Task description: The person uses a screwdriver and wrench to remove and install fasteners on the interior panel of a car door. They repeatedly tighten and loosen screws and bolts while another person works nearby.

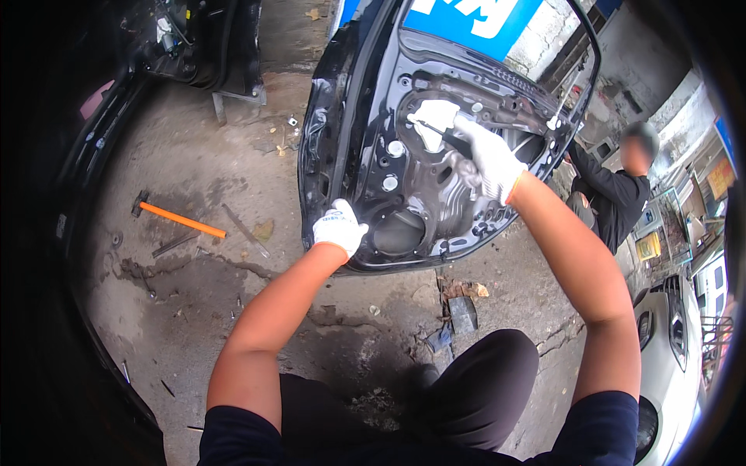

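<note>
A dark car door [365, 155] with its bare inner metal panel facing me stands in front. My left hand [339, 229], in a white glove, is closed on the door's lower left part, its thumb up along the frame. My right hand [489, 159], also gloved in white and blurred by motion, is closed around a slim dark-handled tool [456, 143] whose exact kind I cannot make out. The tool points left across a bright white patch [435, 116] in the panel. Whether the tool's tip touches the panel is unclear.
An orange-handled hammer [183, 220] and a flat metal strip [245, 231] lie on the stained concrete at left. Dark car bodywork [101, 140] borders the left side. A person in dark clothing [618, 190] is beyond the door at right, near a white car [668, 349]. Debris [463, 314] lies below the door.
</note>
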`<state>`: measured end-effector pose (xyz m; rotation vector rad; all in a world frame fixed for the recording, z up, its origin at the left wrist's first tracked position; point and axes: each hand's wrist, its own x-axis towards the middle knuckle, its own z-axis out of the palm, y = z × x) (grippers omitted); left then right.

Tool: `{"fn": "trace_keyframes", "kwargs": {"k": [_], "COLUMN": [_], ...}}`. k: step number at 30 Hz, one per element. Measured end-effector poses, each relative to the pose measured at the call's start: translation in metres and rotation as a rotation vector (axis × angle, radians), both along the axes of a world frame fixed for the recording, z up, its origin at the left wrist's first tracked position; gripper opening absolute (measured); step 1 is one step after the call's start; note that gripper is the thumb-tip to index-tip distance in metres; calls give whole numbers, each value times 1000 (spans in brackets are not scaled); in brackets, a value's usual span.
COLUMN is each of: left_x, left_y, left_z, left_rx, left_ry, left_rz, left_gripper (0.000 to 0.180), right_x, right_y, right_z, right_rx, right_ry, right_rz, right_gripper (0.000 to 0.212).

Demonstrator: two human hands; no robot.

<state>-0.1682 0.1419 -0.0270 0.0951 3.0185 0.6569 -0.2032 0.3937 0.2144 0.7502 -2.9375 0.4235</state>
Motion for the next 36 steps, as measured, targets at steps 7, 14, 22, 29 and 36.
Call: {"fn": "trace_keyframes", "kwargs": {"k": [7,14,22,29,36], "left_x": [-1,0,2,1,6], "left_y": [-1,-3,-2,-3,-11], "left_z": [0,-1,0,-3,-2], "left_rx": [75,115,115,112,101], "left_ry": [-14,11,14,14,34], "left_rz": [-19,-15,-5,-28,-67], "left_gripper": [77,76,75,75,78], "right_x": [7,12,1,8,37], "right_y": [-4,-25,-24,-37,-48], "right_z": [5,8,19,39,10], "right_rx": [527,380,-74,22,-512], "right_ry": [401,85,273,179,174], "right_rz": [34,-152,-36,-373,-334], "right_gripper": [57,48,56,83,47]}}
